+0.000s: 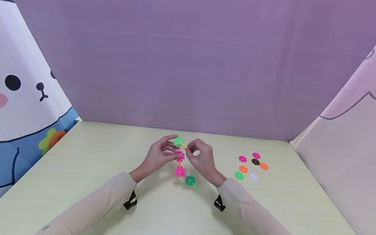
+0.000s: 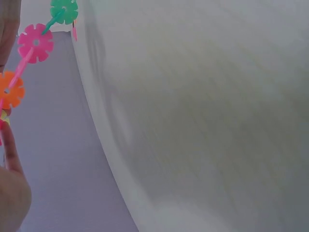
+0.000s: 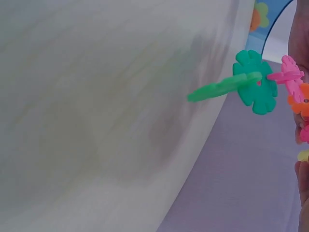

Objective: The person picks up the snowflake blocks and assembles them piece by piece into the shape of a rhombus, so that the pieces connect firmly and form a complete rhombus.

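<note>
A chain of linked flower-shaped plastic discs hangs between the hands in the head view: a light green disc [image 1: 178, 141] at the top, pink discs [image 1: 180, 171] below and a dark green disc [image 1: 190, 180] near the lower end. The left hand [image 1: 158, 154] grips the chain's upper part between thumb and fingers. On the other side, the right hand [image 1: 203, 159] pinches a yellow disc [image 1: 183, 145] that meets the light green one. An orange disc [image 2: 11, 90] sits among the pink ones in the left wrist view. The right wrist view has a green disc [image 3: 224, 87] at the chain's free end.
Several loose discs lie on the table to the right, among them a brown one [image 1: 255, 162], a white one [image 1: 253, 176] and a green one [image 1: 239, 175]. A purple cloth [image 1: 190, 68] stands behind the table [image 1: 110, 145], with printed cloths at both sides.
</note>
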`<action>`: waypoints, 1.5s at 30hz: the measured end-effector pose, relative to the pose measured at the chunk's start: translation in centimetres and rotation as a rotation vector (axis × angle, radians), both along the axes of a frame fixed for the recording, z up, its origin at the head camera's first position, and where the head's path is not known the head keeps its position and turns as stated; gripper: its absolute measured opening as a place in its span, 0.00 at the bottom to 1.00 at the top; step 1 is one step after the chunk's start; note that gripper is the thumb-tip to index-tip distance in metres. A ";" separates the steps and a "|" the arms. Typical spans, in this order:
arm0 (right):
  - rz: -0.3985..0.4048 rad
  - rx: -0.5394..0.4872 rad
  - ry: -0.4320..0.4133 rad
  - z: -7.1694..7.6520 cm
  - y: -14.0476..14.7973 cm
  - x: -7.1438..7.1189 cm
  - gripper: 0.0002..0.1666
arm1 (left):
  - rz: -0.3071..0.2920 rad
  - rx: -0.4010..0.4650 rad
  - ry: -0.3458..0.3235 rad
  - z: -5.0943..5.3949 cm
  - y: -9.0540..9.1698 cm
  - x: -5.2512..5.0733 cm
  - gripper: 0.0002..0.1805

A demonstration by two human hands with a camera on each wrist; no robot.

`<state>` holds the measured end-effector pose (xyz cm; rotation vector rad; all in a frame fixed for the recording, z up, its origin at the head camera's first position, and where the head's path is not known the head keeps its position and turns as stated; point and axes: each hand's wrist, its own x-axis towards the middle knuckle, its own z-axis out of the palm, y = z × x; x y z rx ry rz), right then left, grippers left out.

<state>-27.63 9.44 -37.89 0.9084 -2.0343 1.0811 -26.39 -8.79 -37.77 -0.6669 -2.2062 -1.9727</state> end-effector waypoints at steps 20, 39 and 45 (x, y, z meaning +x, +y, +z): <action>0.014 0.041 0.025 0.5 -0.4 0.3 0.03 | 0.004 0.033 0.017 -1.1 -0.2 -0.5 0.34; 0.001 0.030 -0.033 0.5 -0.5 0.1 0.07 | 0.014 0.018 0.019 -0.1 0.0 0.0 0.34; 0.029 0.065 -0.101 0.6 -0.3 -0.4 0.08 | 0.066 0.000 0.011 -1.1 -0.1 -0.6 0.34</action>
